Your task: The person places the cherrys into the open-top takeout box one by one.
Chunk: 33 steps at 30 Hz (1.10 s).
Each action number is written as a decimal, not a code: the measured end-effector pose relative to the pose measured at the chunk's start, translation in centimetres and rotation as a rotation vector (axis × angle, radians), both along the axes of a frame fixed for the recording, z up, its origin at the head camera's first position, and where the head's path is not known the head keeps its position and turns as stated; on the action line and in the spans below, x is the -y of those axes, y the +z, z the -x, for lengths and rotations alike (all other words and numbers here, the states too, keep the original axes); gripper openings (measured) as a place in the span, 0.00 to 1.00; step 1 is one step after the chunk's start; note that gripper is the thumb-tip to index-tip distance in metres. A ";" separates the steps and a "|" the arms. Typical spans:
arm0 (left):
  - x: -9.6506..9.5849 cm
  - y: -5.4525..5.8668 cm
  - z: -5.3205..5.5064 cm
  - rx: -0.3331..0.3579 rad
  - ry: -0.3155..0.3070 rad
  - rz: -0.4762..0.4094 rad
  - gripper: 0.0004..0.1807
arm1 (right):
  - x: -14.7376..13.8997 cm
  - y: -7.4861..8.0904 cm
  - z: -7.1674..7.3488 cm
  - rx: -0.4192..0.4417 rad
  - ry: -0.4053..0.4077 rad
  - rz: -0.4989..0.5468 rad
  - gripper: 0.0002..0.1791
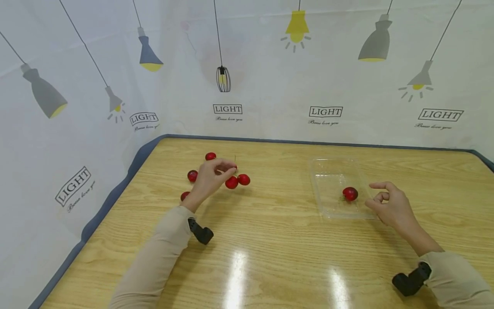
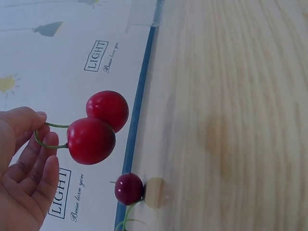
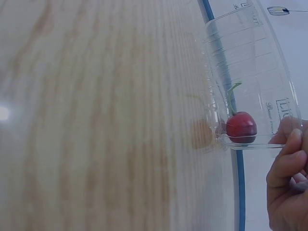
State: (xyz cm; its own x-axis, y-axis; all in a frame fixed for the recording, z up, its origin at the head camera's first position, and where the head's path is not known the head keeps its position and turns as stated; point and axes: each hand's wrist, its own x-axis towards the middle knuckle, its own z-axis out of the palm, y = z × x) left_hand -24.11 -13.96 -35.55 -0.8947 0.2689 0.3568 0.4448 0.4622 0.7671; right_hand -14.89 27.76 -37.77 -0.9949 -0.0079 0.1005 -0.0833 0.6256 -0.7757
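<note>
My left hand (image 1: 210, 179) pinches the thin green stem of a pair of red cherries (image 2: 91, 140) between thumb and forefinger. Both cherries hang from the fingertips over the left part of the table, one partly covering the other in the left wrist view. My right hand (image 1: 395, 210) grips the near right rim of a clear plastic box (image 1: 327, 201) with thumb and finger. Inside the box lies one red cherry (image 3: 241, 128) with a green stem. Around the left hand lie several loose cherries, among them a dark red one (image 2: 129, 189).
Loose cherries rest at the back (image 1: 210, 156) and left of the left hand; one cherry (image 1: 185, 196) is partly hidden by that wrist. The wooden table (image 1: 278, 240) ends at a blue edge against a white printed curtain (image 1: 266, 77) at the back and left.
</note>
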 end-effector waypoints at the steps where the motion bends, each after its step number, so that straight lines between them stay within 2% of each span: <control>1: -0.1 0.1 0.0 -0.010 -0.005 -0.004 0.09 | 0.0 0.0 0.0 -0.001 0.000 0.000 0.24; 8: -1.2 0.5 0.1 -0.038 -0.016 -0.033 0.10 | 0.0 0.0 0.0 -0.002 0.002 0.002 0.24; 16: -2.5 1.0 0.2 0.002 -0.031 -0.087 0.12 | 0.0 0.0 0.1 -0.003 0.002 0.005 0.23; 24: -4.3 1.5 0.2 -0.047 -0.073 -0.109 0.10 | 0.1 0.1 0.1 0.007 -0.006 0.006 0.24; 33: -6.1 1.9 0.2 -0.047 -0.106 -0.133 0.10 | 0.1 0.2 0.0 0.012 -0.014 -0.008 0.24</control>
